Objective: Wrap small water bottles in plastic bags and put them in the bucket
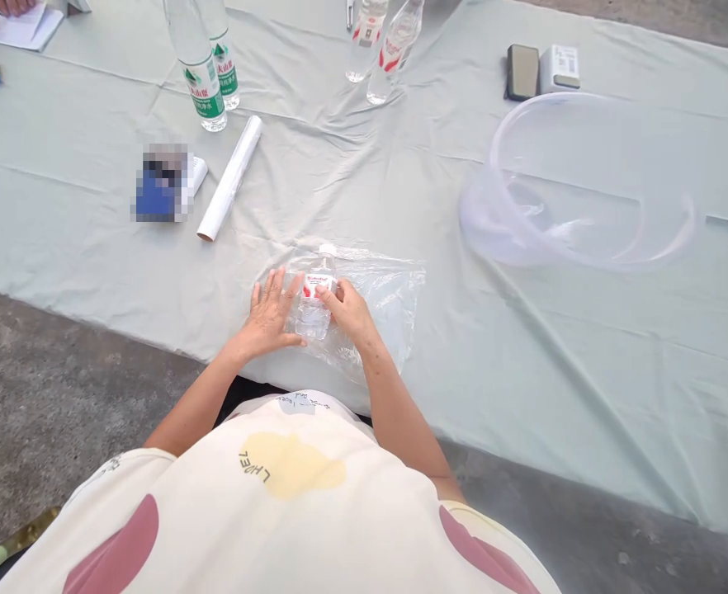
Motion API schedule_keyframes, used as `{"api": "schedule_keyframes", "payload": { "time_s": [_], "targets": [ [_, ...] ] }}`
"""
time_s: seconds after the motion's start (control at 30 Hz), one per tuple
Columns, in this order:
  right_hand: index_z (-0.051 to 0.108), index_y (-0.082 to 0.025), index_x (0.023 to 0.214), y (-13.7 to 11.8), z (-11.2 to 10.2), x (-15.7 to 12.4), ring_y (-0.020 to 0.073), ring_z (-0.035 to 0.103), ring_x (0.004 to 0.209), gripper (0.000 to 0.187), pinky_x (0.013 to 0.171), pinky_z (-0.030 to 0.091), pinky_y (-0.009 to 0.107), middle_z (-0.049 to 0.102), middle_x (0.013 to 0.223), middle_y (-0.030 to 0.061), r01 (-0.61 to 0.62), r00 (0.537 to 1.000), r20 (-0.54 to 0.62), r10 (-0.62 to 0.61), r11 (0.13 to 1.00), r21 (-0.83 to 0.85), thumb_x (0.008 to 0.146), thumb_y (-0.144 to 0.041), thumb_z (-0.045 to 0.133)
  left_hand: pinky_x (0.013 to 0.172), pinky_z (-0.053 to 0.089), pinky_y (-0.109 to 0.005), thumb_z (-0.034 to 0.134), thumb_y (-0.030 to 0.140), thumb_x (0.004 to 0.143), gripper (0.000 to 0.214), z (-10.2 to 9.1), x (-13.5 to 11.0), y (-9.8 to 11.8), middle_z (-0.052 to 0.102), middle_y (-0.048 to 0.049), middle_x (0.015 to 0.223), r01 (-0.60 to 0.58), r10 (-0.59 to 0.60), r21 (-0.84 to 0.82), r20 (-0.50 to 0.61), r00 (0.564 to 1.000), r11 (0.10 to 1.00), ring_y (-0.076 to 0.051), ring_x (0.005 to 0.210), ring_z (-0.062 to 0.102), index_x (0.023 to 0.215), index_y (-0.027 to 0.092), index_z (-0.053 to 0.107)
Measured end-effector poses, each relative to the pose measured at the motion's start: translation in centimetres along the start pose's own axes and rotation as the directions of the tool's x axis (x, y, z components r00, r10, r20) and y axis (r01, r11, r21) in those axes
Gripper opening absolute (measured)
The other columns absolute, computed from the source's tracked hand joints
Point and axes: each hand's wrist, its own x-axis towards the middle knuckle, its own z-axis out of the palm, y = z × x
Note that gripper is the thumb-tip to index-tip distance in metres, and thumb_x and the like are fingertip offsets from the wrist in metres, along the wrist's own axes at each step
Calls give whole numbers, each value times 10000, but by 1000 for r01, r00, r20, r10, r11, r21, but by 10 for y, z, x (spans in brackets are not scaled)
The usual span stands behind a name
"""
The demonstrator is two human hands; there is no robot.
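Note:
A small clear water bottle (315, 317) with a white cap and a red-and-white label lies on a sheet of clear plastic film (394, 305) near the table's front edge. My right hand (350, 311) grips the bottle from its right side, with the thumb over the label. On the bottle's left, my left hand (269, 315) lies spread on the film, fingers stretched out and thumb close to the bottle's base. The film reaches out on both sides of the bottle and looks wrinkled.
Beyond my hands lie a white roll of film (230, 178) and a partly blurred box (163, 186). Green-labelled bottles (204, 91) and red-labelled bottles (390, 58) stand farther back. A large clear plastic tub (506, 210) is at the right. Another person's hand (14, 7) shows top left.

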Motion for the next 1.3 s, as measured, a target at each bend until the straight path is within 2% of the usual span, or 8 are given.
{"api": "schedule_keyframes", "payload": {
  "time_s": [0.1, 0.27, 0.43, 0.77, 1.03, 1.17, 1.23, 1.3],
  "targets": [
    [543, -222, 1329, -3, 4, 1, 192, 575, 731, 738, 665, 463, 319, 586, 809, 5, -35, 998, -46, 32, 997, -69, 803, -740, 561, 1216, 122, -610, 717, 499, 827, 1033, -3, -19, -2, 92, -213, 1681, 109, -111, -22, -76, 991, 994, -364, 1563, 39, 1610, 221, 103],
    [351, -177, 1522, -13, 10, -1, 237, 620, 794, 903, 763, 476, 372, 623, 836, 31, -42, 996, -78, 30, 985, -167, 842, -747, 511, 1193, 212, -592, 702, 428, 862, 504, 12, -32, 11, 374, -264, 1567, 356, -315, 118, -266, 911, 927, -402, 1530, 205, 1245, 118, 595],
    [290, -146, 1548, -18, 14, -2, 291, 656, 927, 924, 884, 469, 431, 676, 924, 87, -10, 997, -82, -10, 971, -240, 873, -754, 460, 1153, 277, -589, 680, 266, 873, 109, 21, -35, 18, 483, -211, 1503, 327, -288, 85, -302, 909, 941, -391, 1497, 297, 852, 168, 637],
    [215, -118, 1580, -24, 13, -13, 318, 665, 1034, 936, 854, 488, 404, 702, 1112, 155, -30, 998, -60, 13, 955, -295, 898, -709, 463, 1001, 495, -419, 583, 174, 865, 139, 26, -40, 20, 721, -89, 1194, 63, -217, -386, -371, 903, 920, -241, 1154, 662, 752, 224, 521],
    [520, -192, 1387, -30, -6, -28, 317, 663, 993, 710, 770, 481, 394, 693, 1139, 150, -72, 993, -116, -3, 767, -637, 918, -718, 429, 916, 563, -390, 559, 161, 875, 90, 36, -40, 30, 680, -98, 1270, -71, -147, -474, -409, 901, 878, -216, 1126, 677, 806, 217, 565],
    [576, -199, 1348, -39, -26, -3, 319, 614, 1064, 584, 781, 495, 401, 663, 1215, 157, 136, 944, -128, -303, 715, -686, 954, -616, 467, 847, 585, -355, 558, 144, 878, 82, 42, -38, 31, 674, -102, 1268, -112, -89, -430, -421, 903, 896, -216, 1147, 669, 856, 217, 588],
    [596, -193, 1343, -49, -29, 23, 313, 570, 1115, 447, 830, 499, 412, 633, 1274, 157, 305, 874, -44, -483, 618, -725, 997, -445, 467, 800, 589, -328, 555, 136, 879, 91, 46, -37, 32, 681, -99, 1243, -117, -76, -407, -429, 900, 906, -208, 1119, 678, 855, 217, 586],
    [621, -204, 1333, -59, -25, 53, 300, 544, 1125, 383, 846, 500, 409, 609, 1317, 143, 426, 841, 119, -528, 510, -747, 987, -251, 463, 759, 589, -308, 559, 140, 883, 83, 48, -36, 33, 680, -99, 1236, -120, -72, -393, -442, 894, 912, -201, 1089, 686, 867, 217, 584]
  ]
}}
